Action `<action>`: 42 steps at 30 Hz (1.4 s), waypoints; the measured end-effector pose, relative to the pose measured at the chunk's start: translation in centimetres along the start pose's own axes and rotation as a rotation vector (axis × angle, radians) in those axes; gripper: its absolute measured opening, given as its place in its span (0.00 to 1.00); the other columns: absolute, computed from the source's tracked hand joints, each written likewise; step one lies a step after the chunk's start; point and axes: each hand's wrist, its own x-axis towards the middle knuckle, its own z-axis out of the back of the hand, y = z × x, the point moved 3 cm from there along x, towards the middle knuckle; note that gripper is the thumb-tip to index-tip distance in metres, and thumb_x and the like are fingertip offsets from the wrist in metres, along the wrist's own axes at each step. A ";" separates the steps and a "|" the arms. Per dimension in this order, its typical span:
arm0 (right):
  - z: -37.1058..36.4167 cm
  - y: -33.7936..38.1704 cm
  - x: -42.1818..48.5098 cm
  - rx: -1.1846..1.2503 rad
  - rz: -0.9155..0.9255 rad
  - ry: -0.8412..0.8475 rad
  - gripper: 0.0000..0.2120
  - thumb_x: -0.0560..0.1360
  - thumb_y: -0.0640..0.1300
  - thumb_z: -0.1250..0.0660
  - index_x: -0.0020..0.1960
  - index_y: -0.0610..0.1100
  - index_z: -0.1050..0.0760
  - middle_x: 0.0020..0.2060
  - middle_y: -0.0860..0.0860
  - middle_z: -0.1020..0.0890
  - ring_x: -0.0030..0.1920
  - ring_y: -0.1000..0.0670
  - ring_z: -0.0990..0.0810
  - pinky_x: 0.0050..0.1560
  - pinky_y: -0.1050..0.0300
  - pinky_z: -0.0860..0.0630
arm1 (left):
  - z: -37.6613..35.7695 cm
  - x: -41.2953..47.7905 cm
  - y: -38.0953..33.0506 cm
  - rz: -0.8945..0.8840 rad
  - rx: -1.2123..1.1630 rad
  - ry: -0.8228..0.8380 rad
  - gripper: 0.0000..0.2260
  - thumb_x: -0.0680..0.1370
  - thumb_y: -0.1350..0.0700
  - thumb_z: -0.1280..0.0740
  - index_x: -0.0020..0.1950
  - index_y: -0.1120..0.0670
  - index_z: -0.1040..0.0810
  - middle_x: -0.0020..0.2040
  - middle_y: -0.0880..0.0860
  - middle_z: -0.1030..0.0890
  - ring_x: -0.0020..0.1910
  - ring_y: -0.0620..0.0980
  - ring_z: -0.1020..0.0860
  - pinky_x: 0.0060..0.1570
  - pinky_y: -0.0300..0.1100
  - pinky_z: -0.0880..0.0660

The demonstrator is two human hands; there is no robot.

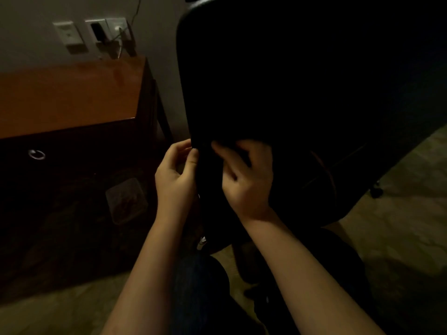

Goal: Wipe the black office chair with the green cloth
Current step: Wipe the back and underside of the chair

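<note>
A single wide-angle camera on the person's head looks forward and steeply down from close range, with the black office chair filling the upper right of the frame and a wooden desk at left.

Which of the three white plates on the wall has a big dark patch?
The middle wall plate. The left wall plate looks plain and pale; the right wall plate has a white cord hanging below it.
</note>
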 end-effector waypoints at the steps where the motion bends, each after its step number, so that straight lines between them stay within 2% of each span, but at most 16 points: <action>1: -0.7 0.1 -1.4 0.006 0.004 0.058 0.13 0.74 0.35 0.31 0.55 0.46 0.17 0.53 0.47 0.23 0.53 0.43 0.23 0.54 0.50 0.24 | 0.0 0.0 0.1 0.013 -0.036 -0.001 0.08 0.82 0.56 0.38 0.59 0.51 0.22 0.54 0.48 0.18 0.56 0.44 0.20 0.54 0.39 0.24; 4: -3.0 0.0 -5.5 0.060 -0.084 0.255 0.09 0.76 0.38 0.33 0.53 0.42 0.16 0.49 0.43 0.18 0.53 0.44 0.25 0.54 0.51 0.25 | -0.1 -0.3 0.1 0.038 -0.082 0.024 0.12 0.82 0.50 0.40 0.61 0.52 0.23 0.56 0.52 0.19 0.56 0.49 0.20 0.53 0.46 0.24; 6: -4.1 -0.4 -7.0 0.138 -0.318 0.414 0.10 0.76 0.43 0.34 0.53 0.41 0.18 0.51 0.42 0.19 0.55 0.43 0.25 0.55 0.53 0.28 | 0.0 -0.4 0.0 0.027 -0.035 0.038 0.15 0.80 0.46 0.38 0.63 0.51 0.24 0.56 0.49 0.19 0.56 0.46 0.21 0.52 0.43 0.23; 8: -5.2 -0.5 -8.5 0.159 -0.433 0.571 0.12 0.76 0.45 0.33 0.56 0.41 0.20 0.55 0.42 0.21 0.56 0.42 0.25 0.56 0.54 0.31 | 0.1 -0.5 0.0 0.019 -0.013 0.033 0.15 0.79 0.46 0.38 0.63 0.50 0.24 0.57 0.47 0.20 0.57 0.44 0.21 0.55 0.44 0.22; 11: -5.9 -0.9 -9.9 0.115 -0.425 0.728 0.14 0.78 0.47 0.35 0.61 0.43 0.23 0.59 0.44 0.24 0.60 0.43 0.27 0.59 0.55 0.33 | 0.2 -0.5 0.0 0.016 -0.011 0.009 0.15 0.82 0.47 0.41 0.63 0.53 0.24 0.57 0.49 0.20 0.58 0.47 0.21 0.57 0.51 0.23; 13: -5.9 -0.7 -10.0 0.089 -0.344 0.759 0.15 0.79 0.46 0.37 0.62 0.42 0.23 0.60 0.45 0.25 0.62 0.44 0.28 0.60 0.57 0.34 | 0.1 -0.5 0.1 0.029 -0.047 0.010 0.16 0.83 0.49 0.44 0.64 0.55 0.25 0.58 0.52 0.20 0.59 0.50 0.22 0.60 0.57 0.24; 15: -5.3 -0.5 -9.1 0.074 -0.313 0.734 0.12 0.78 0.43 0.36 0.60 0.42 0.21 0.59 0.45 0.23 0.61 0.46 0.28 0.59 0.58 0.33 | -0.1 -0.6 0.1 0.049 -0.092 0.025 0.18 0.83 0.48 0.46 0.65 0.54 0.25 0.60 0.54 0.21 0.60 0.51 0.22 0.61 0.58 0.25; 16: -4.9 -0.3 -8.3 0.099 -0.304 0.664 0.10 0.76 0.38 0.32 0.56 0.41 0.19 0.56 0.44 0.21 0.59 0.46 0.27 0.57 0.57 0.29 | -0.2 -0.6 0.0 0.054 -0.107 0.029 0.19 0.82 0.47 0.47 0.65 0.54 0.26 0.60 0.54 0.21 0.60 0.51 0.22 0.61 0.57 0.25; 19: -3.1 0.3 -5.7 0.132 -0.112 0.338 0.14 0.66 0.29 0.26 0.50 0.41 0.16 0.48 0.40 0.18 0.53 0.44 0.27 0.51 0.51 0.21 | -0.4 -0.6 0.0 0.059 -0.139 0.015 0.20 0.82 0.46 0.48 0.65 0.55 0.25 0.58 0.52 0.20 0.58 0.48 0.20 0.57 0.46 0.23; 22: -2.1 0.5 -3.2 0.137 -0.065 0.212 0.14 0.70 0.29 0.30 0.52 0.42 0.16 0.49 0.41 0.19 0.53 0.43 0.25 0.54 0.47 0.23 | -0.4 -0.5 0.1 0.056 -0.151 -0.004 0.17 0.84 0.49 0.49 0.62 0.53 0.24 0.56 0.50 0.19 0.56 0.45 0.20 0.53 0.37 0.24; 24: -1.3 1.0 -1.5 0.137 -0.073 0.140 0.13 0.73 0.31 0.32 0.53 0.43 0.16 0.51 0.44 0.22 0.54 0.43 0.24 0.57 0.50 0.24 | -0.5 -0.5 0.1 0.052 -0.151 -0.005 0.18 0.82 0.47 0.49 0.61 0.52 0.24 0.54 0.48 0.18 0.55 0.43 0.20 0.51 0.34 0.25; 27: -0.1 1.4 1.7 0.132 -0.052 0.010 0.12 0.75 0.34 0.31 0.56 0.45 0.16 0.53 0.47 0.25 0.55 0.44 0.25 0.59 0.53 0.25 | -0.4 -0.5 0.0 0.061 -0.142 -0.017 0.17 0.81 0.45 0.48 0.58 0.48 0.23 0.52 0.46 0.18 0.54 0.40 0.19 0.50 0.32 0.26; 32: 1.2 1.8 6.2 0.125 -0.068 -0.215 0.09 0.77 0.38 0.31 0.53 0.47 0.16 0.52 0.48 0.24 0.54 0.44 0.22 0.58 0.54 0.25 | -0.2 0.1 -0.3 0.057 -0.096 -0.013 0.16 0.84 0.50 0.49 0.57 0.49 0.22 0.49 0.43 0.17 0.52 0.38 0.19 0.47 0.30 0.25; 36: 1.5 2.2 6.8 0.143 -0.082 -0.256 0.08 0.79 0.39 0.33 0.53 0.46 0.16 0.54 0.50 0.28 0.55 0.44 0.22 0.57 0.51 0.24 | 0.3 0.7 -1.1 -0.018 0.058 0.018 0.12 0.83 0.47 0.46 0.58 0.36 0.25 0.51 0.43 0.18 0.53 0.43 0.19 0.51 0.44 0.22; 38: 1.3 2.3 6.5 0.148 -0.081 -0.235 0.08 0.79 0.40 0.33 0.53 0.46 0.16 0.55 0.50 0.28 0.55 0.44 0.23 0.57 0.52 0.24 | 0.4 0.9 -1.8 -0.067 0.099 0.023 0.11 0.83 0.46 0.45 0.58 0.34 0.26 0.52 0.44 0.18 0.54 0.45 0.19 0.51 0.47 0.21; 42: 0.7 2.4 5.5 0.095 -0.095 -0.143 0.10 0.79 0.41 0.35 0.54 0.48 0.16 0.51 0.47 0.23 0.54 0.45 0.23 0.58 0.55 0.25 | 0.2 1.1 -2.4 -0.009 -0.044 -0.018 0.17 0.80 0.42 0.48 0.55 0.43 0.22 0.46 0.41 0.16 0.49 0.38 0.18 0.44 0.31 0.24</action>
